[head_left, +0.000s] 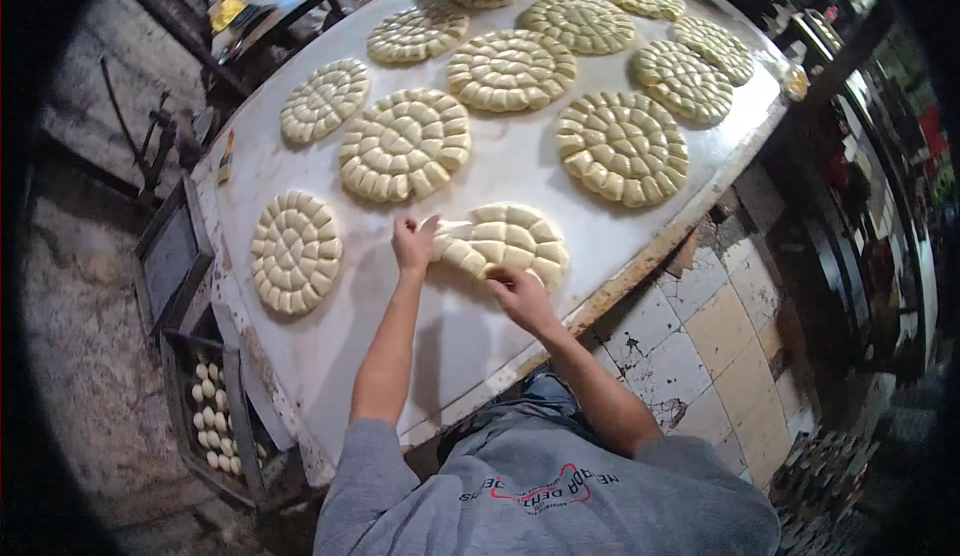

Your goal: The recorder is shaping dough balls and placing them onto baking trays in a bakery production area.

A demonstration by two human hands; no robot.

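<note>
A scored round of pale dough (520, 241) lies on the white table in front of me, its left side pulled out of shape into a stretched flap. At that flap, my left hand (412, 243) has its fingers closed on the dough. My right hand (522, 298) pinches the lower edge of the same round, its fingertips partly hidden. Close by are more rounds cut in rings of segments: one on the left (296, 253), one above my left hand (404, 145) and one to the upper right (622, 149).
Several similar dough rounds cover the far part of the white table (350, 356). A wooden drawer (240, 426) with small dough balls (212, 421) stands at its lower left. Cracked floor tiles (720, 326) lie to the right, and a small cluttered table (270, 6) stands far left.
</note>
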